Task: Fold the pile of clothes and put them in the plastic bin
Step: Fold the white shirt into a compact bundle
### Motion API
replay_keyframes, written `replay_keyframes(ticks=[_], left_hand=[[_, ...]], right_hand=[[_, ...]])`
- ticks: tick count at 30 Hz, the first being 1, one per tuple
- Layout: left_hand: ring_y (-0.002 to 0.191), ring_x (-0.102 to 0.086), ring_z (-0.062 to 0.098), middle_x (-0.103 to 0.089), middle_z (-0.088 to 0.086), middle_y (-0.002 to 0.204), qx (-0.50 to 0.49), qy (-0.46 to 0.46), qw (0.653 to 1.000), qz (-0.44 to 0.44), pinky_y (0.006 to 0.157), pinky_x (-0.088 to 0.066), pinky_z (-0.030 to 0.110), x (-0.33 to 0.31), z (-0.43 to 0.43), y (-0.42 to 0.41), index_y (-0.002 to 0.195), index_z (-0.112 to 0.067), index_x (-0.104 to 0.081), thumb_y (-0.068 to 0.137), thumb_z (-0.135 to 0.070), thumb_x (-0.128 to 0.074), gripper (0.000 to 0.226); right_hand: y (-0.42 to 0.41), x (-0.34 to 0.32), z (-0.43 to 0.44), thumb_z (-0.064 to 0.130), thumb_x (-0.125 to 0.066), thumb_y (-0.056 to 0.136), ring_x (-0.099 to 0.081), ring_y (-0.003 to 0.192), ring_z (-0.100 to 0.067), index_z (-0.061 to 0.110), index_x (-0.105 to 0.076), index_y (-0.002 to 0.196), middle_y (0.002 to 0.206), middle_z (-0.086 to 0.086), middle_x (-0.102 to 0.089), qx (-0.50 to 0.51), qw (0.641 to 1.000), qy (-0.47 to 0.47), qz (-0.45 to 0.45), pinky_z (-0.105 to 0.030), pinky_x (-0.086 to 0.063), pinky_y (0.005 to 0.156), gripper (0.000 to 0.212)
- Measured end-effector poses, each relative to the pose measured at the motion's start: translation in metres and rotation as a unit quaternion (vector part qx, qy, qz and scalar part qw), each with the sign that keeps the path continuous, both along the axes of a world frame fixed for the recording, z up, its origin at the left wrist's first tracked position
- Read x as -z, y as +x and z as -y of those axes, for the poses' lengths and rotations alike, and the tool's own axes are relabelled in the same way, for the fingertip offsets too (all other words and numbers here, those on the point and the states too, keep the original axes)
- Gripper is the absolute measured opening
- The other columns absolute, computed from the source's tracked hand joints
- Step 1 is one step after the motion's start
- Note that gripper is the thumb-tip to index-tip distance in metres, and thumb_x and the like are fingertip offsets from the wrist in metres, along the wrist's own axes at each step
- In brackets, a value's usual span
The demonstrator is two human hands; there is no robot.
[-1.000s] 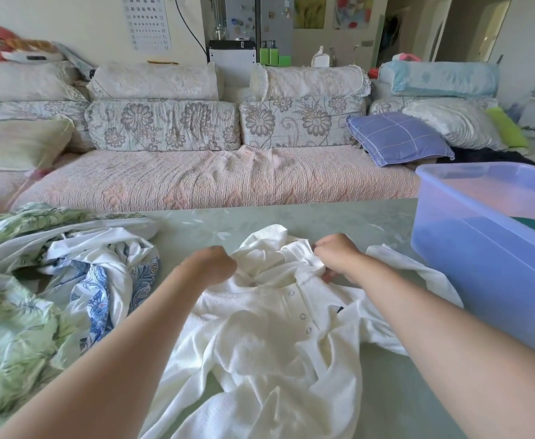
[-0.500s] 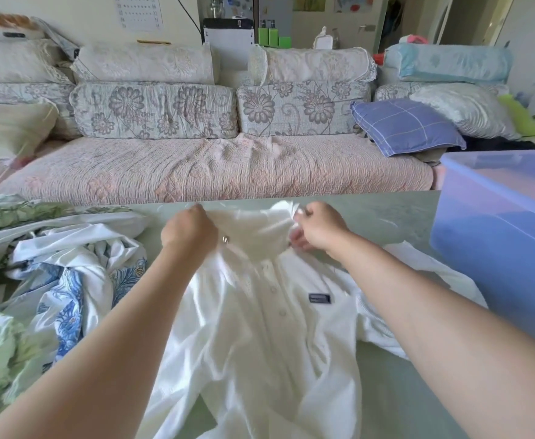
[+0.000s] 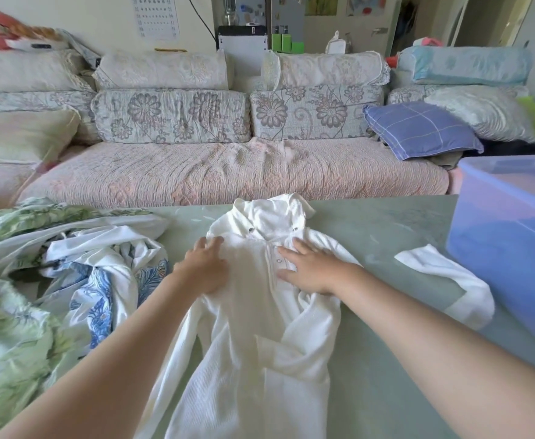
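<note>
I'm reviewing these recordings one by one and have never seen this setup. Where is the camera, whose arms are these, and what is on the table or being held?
There is no machine here: these are a person's two bare arms, filmed by one wide-angle camera worn on the head, looking forward and down. Every picture comes from that view. On the green table lies a white shirt, collar away from the person. The left hand and right hand rest flat on its chest, fingers straight, so nothing is gripped. A pile of clothes sits to the left, a blue plastic bin to the right, a sofa behind.
</note>
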State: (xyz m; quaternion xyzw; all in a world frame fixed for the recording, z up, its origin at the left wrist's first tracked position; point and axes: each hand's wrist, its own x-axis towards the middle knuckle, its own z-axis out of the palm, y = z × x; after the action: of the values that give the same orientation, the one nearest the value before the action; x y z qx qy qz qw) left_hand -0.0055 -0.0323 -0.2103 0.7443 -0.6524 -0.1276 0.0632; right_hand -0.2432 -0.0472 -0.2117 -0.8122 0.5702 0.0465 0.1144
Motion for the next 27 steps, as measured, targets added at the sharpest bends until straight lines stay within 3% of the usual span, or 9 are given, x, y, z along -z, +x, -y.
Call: replay_keyframes(ticks=[4, 7, 8, 11, 15, 17, 22, 25, 27], left_hand=[[0.109, -0.036, 0.032, -0.031, 0.005, 0.121, -0.036, 0.06, 0.996, 0.061, 0.094, -0.038, 0.043, -0.009, -0.017, 0.011, 0.113, -0.033, -0.031, 0.08, -0.03, -0.034, 0.033], [0.089, -0.057, 0.027, -0.05, 0.009, 0.11, 0.0, 0.018, 0.999, 0.032, 0.068, -0.045, 0.028, -0.019, -0.032, 0.02, 0.11, -0.024, -0.049, 0.086, -0.017, -0.046, 0.025], [0.086, -0.059, 0.027, -0.057, 0.009, 0.108, 0.016, -0.019, 0.998, 0.053, 0.067, -0.044, 0.027, -0.023, -0.036, 0.024, 0.106, -0.022, -0.058, 0.086, -0.012, -0.047, 0.025], [0.101, -0.057, 0.033, -0.057, 0.014, 0.112, -0.02, -0.12, 0.986, 0.113, 0.088, -0.05, 0.036, -0.033, -0.039, 0.048, 0.103, -0.01, -0.072, 0.086, -0.002, -0.052, 0.028], [0.128, -0.035, 0.033, -0.045, 0.01, 0.133, 0.015, -0.013, 0.985, 0.173, 0.105, -0.04, 0.045, -0.04, -0.056, 0.056, 0.128, -0.025, -0.062, 0.092, -0.015, -0.053, 0.038], [0.131, -0.031, 0.031, -0.042, 0.007, 0.135, 0.072, -0.02, 0.978, 0.194, 0.109, -0.033, 0.047, -0.046, -0.068, 0.046, 0.133, -0.034, -0.056, 0.092, -0.015, -0.053, 0.045], [0.107, -0.05, 0.017, -0.052, -0.009, 0.101, 0.146, -0.072, 0.983, 0.088, 0.083, -0.045, 0.031, -0.065, -0.107, 0.011, 0.106, -0.033, -0.067, 0.087, 0.002, -0.047, 0.045], [0.078, -0.055, 0.009, -0.055, -0.016, 0.079, 0.171, -0.021, 0.984, 0.045, 0.067, -0.045, 0.024, -0.068, -0.14, -0.002, 0.083, -0.035, -0.065, 0.089, -0.012, -0.046, 0.03], [0.077, -0.061, 0.01, -0.065, -0.012, 0.082, 0.187, 0.061, 0.98, 0.007, 0.07, -0.047, 0.024, -0.067, -0.161, -0.003, 0.084, -0.032, -0.064, 0.088, -0.02, -0.051, 0.018]], right_hand=[[0.0, -0.009, -0.014, 0.061, -0.038, 0.098, 0.01, 0.153, -0.025, 0.037, -0.007, 0.159, 0.166, -0.006, 0.013, 0.008, 0.999, -0.027, -0.026, -0.051, 0.002, 0.123, 0.072], [0.006, -0.022, -0.03, 0.053, -0.051, 0.094, 0.001, 0.154, -0.02, 0.036, -0.019, 0.157, 0.168, -0.003, 0.003, -0.033, 0.999, -0.034, 0.009, -0.046, -0.004, 0.123, 0.073], [0.008, -0.025, -0.037, 0.051, -0.054, 0.093, -0.006, 0.154, -0.019, 0.037, -0.023, 0.156, 0.168, 0.0, -0.004, -0.047, 0.998, -0.023, 0.022, -0.043, -0.01, 0.123, 0.072], [0.009, -0.03, -0.054, 0.049, -0.056, 0.092, -0.027, 0.148, -0.021, 0.04, -0.026, 0.155, 0.165, 0.006, -0.016, -0.059, 0.998, 0.036, -0.009, -0.037, -0.028, 0.117, 0.071], [0.012, -0.035, -0.067, 0.051, -0.055, 0.09, -0.038, 0.141, -0.025, 0.037, -0.028, 0.155, 0.16, 0.003, -0.029, -0.031, 0.997, 0.02, -0.071, -0.04, -0.037, 0.11, 0.071], [0.016, -0.043, -0.078, 0.043, -0.06, 0.089, -0.042, 0.137, -0.025, 0.032, -0.037, 0.151, 0.152, 0.001, -0.039, -0.048, 0.996, 0.011, -0.071, -0.04, -0.041, 0.107, 0.067], [0.029, -0.063, -0.122, 0.006, -0.046, 0.088, -0.041, 0.138, -0.016, 0.032, -0.051, 0.143, 0.149, 0.008, -0.045, -0.079, 0.996, 0.004, 0.041, -0.029, -0.038, 0.107, 0.061], [0.033, -0.068, -0.146, 0.014, -0.05, 0.091, -0.055, 0.121, -0.012, 0.031, -0.052, 0.142, 0.137, 0.01, -0.057, -0.081, 0.992, 0.049, 0.084, -0.021, -0.044, 0.091, 0.054], [0.031, -0.068, -0.161, 0.02, -0.055, 0.09, -0.055, 0.12, -0.012, 0.031, -0.045, 0.147, 0.14, 0.009, -0.055, -0.08, 0.992, 0.077, 0.059, -0.021, -0.045, 0.086, 0.059]])
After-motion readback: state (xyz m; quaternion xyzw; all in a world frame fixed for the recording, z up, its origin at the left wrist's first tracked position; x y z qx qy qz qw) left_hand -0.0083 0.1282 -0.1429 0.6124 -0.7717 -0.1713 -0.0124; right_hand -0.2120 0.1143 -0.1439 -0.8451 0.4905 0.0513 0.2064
